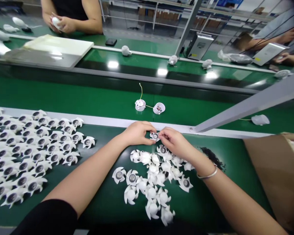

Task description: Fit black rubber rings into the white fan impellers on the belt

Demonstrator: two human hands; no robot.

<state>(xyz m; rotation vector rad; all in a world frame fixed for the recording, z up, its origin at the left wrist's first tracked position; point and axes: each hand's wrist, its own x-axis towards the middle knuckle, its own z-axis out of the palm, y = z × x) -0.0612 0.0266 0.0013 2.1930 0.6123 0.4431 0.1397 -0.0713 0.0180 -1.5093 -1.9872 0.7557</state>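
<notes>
A small white fan impeller [155,136] with a dark ring around its hub is held up near the table's far edge. My left hand [138,133] pinches it from the left, thumb below and fingers above. From the right, the closed fingertips of my right hand [172,140] meet the impeller's edge; whether a tiny part is between them is hidden. Just below my hands lies a loose heap of white impellers [152,192], most with the smooth domed side up. Beside my right wrist is a scatter of small black pieces [212,157].
Rows of impellers [29,140], hub side up, cover the left of the table. A cardboard box [267,169] stands at right. Beyond the pale rail sit white round housings [140,105] with wires. A slanted metal post [247,99] rises at right. Co-workers [71,16] sit across.
</notes>
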